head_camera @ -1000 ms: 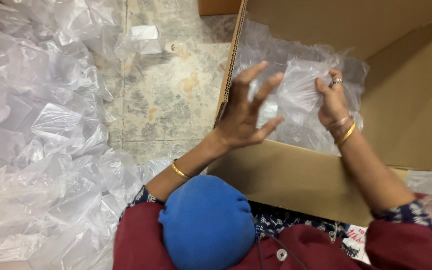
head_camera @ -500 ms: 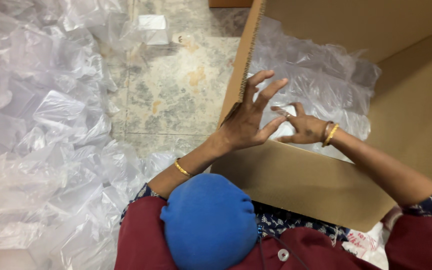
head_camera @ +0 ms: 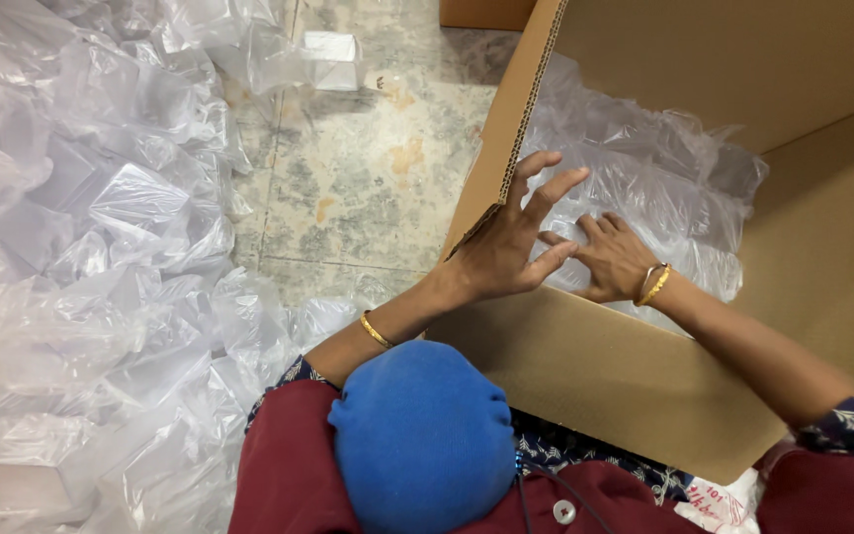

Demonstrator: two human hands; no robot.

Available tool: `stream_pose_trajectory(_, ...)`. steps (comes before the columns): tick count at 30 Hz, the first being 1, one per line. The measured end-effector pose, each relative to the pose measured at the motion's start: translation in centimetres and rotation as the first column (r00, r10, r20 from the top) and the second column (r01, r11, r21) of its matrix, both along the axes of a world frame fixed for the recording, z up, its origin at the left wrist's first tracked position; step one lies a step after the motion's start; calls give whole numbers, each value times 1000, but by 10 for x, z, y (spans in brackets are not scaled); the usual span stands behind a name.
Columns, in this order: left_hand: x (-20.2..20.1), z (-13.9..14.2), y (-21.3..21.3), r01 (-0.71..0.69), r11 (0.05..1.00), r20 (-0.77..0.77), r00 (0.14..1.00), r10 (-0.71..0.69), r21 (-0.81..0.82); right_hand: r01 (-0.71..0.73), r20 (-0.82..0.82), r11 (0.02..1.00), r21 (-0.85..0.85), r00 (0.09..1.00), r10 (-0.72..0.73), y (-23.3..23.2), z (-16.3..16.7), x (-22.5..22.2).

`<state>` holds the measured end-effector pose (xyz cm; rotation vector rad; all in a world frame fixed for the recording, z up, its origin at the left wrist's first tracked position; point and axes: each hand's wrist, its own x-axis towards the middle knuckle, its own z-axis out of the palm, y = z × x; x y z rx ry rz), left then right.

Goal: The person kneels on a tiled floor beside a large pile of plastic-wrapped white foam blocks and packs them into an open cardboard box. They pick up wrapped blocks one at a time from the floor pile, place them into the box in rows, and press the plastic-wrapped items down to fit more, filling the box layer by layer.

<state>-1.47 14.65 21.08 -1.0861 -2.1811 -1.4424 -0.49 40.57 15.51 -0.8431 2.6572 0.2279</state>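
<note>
Inside the large brown cardboard box (head_camera: pixel 644 376), clear crinkled plastic bags (head_camera: pixel 644 188) lie packed. Right hand (head_camera: pixel 613 259) presses flat and open on them; left hand (head_camera: pixel 506 247) hovers open at the box edge, fingers spread. Pressing evenly across should settle them best. Loose bags (head_camera: pixel 81 257) cover the floor (head_camera: pixel 348 198).

Box interior: far and right walls of the cardboard box (head_camera: pixel 743 59) close it off, left flap (head_camera: pixel 506 138) stands up as a barrier, near wall (head_camera: pixel 605 376) blocks low entry. Access from above only. Box floor covered by clear plastic bags (head_camera: pixel 644 188); right hand (head_camera: pixel 613 259) flat on them, left hand (head_camera: pixel 506 247) at the flap. Outside: bare floor strip (head_camera: pixel 368 178) left of the flap is passable; loose plastic pile (head_camera: pixel 81 277) fills the far-left side.
</note>
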Motion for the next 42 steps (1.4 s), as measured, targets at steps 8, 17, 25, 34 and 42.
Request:
stream_pose_trajectory(8,-6,-35,8,5,993,29,1000,-1,-120,389,125,898,-205,920,-370,-8,-22,-9)
stream_pose_trajectory(17,-15,-51,31,90,985,-73,992,-101,-145,882,897,-207,-424,378,-229,20,-1,-17)
stream_pose_trajectory(25,-11,-28,26,119,991,-71,990,-124,-63,886,880,-195,-420,450,148,33,19,1)
stream_pose_trajectory(34,-16,-41,40,49,990,-147,987,-69,-136,830,865,-344,-438,494,91,74,-46,3)
stream_pose_trajectory(42,-19,-48,45,44,968,-90,994,-68,-247,774,798,-271,-572,601,33,33,-12,10)
